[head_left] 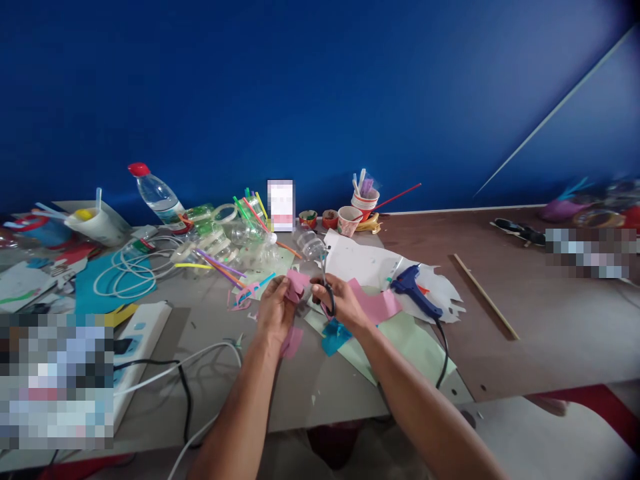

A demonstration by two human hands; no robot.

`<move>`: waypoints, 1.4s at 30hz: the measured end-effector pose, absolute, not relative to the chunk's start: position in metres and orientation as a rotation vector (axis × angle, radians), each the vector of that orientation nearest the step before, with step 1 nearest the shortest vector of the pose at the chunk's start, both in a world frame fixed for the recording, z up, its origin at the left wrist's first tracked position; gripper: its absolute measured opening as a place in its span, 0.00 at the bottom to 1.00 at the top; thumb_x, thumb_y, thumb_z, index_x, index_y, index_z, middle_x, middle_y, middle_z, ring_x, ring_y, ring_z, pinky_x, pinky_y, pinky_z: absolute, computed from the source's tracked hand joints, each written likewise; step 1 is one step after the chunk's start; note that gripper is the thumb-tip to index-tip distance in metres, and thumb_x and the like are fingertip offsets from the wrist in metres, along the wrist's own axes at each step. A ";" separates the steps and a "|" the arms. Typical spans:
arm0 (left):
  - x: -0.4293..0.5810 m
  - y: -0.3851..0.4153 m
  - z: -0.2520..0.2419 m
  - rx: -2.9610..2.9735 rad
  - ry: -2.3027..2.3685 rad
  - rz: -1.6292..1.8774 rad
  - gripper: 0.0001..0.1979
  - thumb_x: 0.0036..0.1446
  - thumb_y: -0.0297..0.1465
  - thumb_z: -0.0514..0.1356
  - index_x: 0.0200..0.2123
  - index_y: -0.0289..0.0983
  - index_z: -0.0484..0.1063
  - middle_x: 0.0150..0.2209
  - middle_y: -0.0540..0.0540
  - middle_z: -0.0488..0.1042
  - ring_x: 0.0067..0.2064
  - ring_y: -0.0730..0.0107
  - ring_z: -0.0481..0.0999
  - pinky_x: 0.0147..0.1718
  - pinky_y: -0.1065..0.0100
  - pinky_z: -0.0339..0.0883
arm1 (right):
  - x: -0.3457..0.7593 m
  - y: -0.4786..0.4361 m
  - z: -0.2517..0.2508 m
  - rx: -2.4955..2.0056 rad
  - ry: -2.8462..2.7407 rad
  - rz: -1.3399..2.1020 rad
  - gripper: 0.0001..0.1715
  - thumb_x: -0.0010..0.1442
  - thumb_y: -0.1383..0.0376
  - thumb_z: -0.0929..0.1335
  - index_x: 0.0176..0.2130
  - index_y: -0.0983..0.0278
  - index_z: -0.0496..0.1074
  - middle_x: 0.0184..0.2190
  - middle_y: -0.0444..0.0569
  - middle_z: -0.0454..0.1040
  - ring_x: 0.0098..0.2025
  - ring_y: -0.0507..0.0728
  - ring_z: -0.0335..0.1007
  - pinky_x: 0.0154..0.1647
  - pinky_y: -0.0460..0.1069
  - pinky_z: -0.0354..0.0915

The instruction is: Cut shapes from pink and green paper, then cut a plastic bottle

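Note:
My left hand is closed on a folded piece of pink paper, pinched between thumb and fingers. My right hand grips a pair of scissors by its dark handles, the blades pointing up and away from me, just right of the pink paper. Beneath my left wrist lies a pink scrap. Beyond my right hand is a larger pink sheet, with crumpled blue paper and a pale green sheet under my right forearm.
A blue glue gun rests on torn white paper, its cord running off the front edge. At left are a power strip, coiled white cable and a tilted water bottle. Paper cups stand by the wall; a wooden stick lies right.

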State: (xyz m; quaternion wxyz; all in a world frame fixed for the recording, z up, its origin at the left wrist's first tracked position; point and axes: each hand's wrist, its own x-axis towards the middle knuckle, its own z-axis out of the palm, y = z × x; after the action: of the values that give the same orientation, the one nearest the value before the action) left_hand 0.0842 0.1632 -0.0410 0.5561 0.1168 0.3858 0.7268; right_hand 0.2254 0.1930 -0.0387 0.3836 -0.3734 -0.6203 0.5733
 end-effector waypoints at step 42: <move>0.090 0.156 -0.042 0.822 1.157 1.589 0.09 0.48 0.34 0.67 0.27 0.36 0.72 0.22 0.53 0.67 0.25 0.78 0.64 0.26 0.74 0.57 | 0.222 0.190 -0.033 -0.831 -1.396 1.466 0.28 0.47 0.66 0.71 0.47 0.60 0.59 0.24 0.36 0.61 0.22 0.47 0.54 0.22 0.44 0.54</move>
State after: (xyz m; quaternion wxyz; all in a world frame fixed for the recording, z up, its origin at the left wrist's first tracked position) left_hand 0.0898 0.1556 -0.0424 0.4841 0.3377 0.4751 0.6526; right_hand 0.2221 0.1898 -0.0329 0.4589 -0.3373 -0.5670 0.5952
